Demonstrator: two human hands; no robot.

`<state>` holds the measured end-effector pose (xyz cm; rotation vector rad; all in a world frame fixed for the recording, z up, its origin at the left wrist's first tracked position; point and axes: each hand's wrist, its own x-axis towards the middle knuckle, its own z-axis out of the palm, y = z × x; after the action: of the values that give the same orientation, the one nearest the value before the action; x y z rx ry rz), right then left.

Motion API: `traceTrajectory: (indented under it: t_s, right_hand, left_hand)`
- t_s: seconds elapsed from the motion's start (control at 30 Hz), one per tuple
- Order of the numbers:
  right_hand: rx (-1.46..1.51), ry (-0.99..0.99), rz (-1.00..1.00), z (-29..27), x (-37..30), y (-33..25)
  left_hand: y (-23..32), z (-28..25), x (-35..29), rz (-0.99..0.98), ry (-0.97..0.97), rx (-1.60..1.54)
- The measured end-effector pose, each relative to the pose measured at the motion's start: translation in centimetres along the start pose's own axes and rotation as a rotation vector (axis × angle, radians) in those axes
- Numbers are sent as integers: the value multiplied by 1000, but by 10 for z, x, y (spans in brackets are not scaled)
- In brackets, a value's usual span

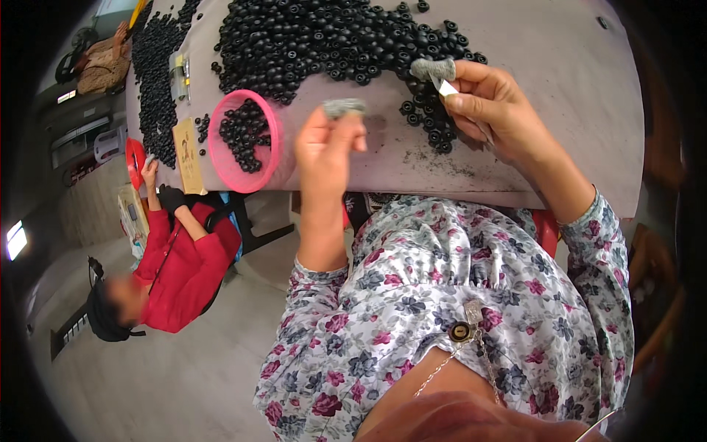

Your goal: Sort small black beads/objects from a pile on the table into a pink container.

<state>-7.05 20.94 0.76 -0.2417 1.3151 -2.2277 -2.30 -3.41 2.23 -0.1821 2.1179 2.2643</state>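
My right hand (486,99) hovers over the near right edge of the heap of small round black parts (294,48). Its thumb and fingers pinch a thin, pale, blade-like piece (447,88); the rest of that piece is mostly hidden in the palm. A grey knitted finger cover (433,70) sits on the index finger. My left hand (328,147) is raised above the table between the pink basket and the heap, slightly blurred. Its fingers are curled in against the thumb, with another grey cover (344,107) on a fingertip. Whether anything small is inside cannot be made out.
A round pink basket (274,147) partly filled with black parts stands at the table's (574,110) near left. Further left lie a flat tan box (188,156) and another black heap (153,81). A person in red (193,269) works there with a red bowl (135,162).
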Motion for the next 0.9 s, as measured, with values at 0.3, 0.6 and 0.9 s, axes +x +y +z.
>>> traceTrajectory:
  t_s: [0.3,0.6,0.9]
  right_hand:
    - [-1,-25,-4,-1,2,0]
    - [-34,-14,3,3,1,-1]
    - [-92,-73,88,5,-3,-6]
  left_hand:
    - [-8,38,20,276,-92,836]
    - [-15,30,15,313,-138,831]
    - [0,19,-1,-84,-142,-137]
